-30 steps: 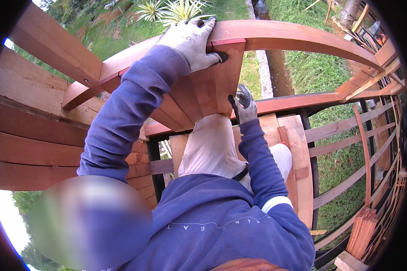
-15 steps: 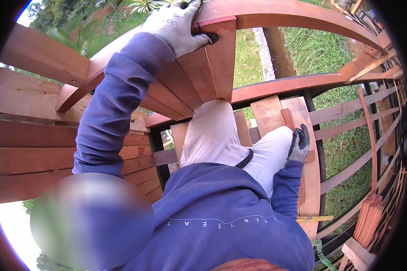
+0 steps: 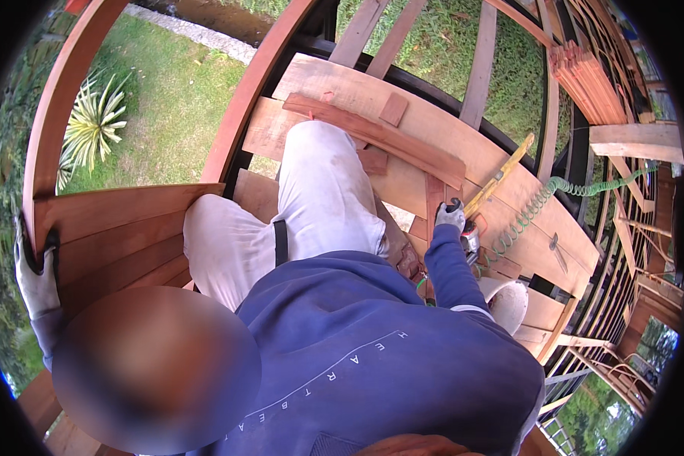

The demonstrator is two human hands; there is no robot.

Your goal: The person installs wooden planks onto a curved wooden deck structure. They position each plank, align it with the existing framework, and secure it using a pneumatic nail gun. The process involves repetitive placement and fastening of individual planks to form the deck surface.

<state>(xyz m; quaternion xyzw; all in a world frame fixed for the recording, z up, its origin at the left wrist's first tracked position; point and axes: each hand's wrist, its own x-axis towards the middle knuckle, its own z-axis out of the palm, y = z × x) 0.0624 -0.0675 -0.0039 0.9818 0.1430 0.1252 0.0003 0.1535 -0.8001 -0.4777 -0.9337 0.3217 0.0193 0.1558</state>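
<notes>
My left hand [image 3: 39, 273], in a grey-and-black glove, grips the upright wooden boards [image 3: 121, 220] where they meet the curved rail [image 3: 57, 91] at the left. My gloved right hand [image 3: 450, 215] is down on the plank platform with curled fingers, right beside a red-and-silver air tool [image 3: 470, 242]; what is inside the fingers is unclear. A yellow level [image 3: 501, 171] and a long reddish strip of wood [image 3: 372, 137] lie near it. A coiled green hose [image 3: 539, 199] runs across the planks [image 3: 334, 80]. My knees are bent against the platform and boards.
A hammer-like tool [image 3: 556, 254] lies at the right of the planks. A white bucket [image 3: 509, 300] stands by my right side. Bundled wood strips [image 3: 585, 80] rest on the open frame at upper right. Gaps between slats show grass below, with a plant and ditch beyond.
My view has swung right, so the held boards now sit at far left. My right hand has left the boards, dropped past my knee and now rests by the air tool.
</notes>
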